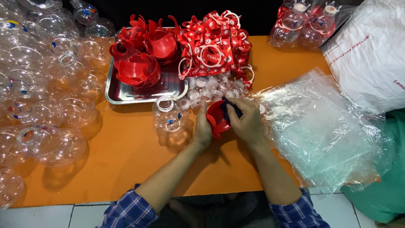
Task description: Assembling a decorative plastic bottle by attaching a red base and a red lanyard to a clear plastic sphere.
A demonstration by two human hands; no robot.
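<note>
- Broadly, an orange surface carries everything; its near edge meets a white tiled floor.
- Clear plastic bags lie in a loose, crinkled stack on the right part of the surface, just beside the right hand.
- White sack sits at the far right, partly over the bag stack's far edge.
- Clear round bottles are heaped along the left side, many overlapping, some with coloured marks.
- Steel tray at centre back holds a pile of red cup-shaped pieces.
- Red straps with white rings are piled just right of the tray, touching its edge.
- Bagged finished bottles rest at the far back right.
- Small clear caps lie scattered below the strap pile, just beyond the hands.
- Single clear bottle stands upright in front of the tray, just left of the left hand, apart from it.
- Left hand: fingers curled against the left side of a red cup piece, gripping it.
- Right hand: closed around the same red cup piece from the right, pressing a dark blue part on its top.
- Red cup piece is held between both hands just above the surface, near centre.
</note>
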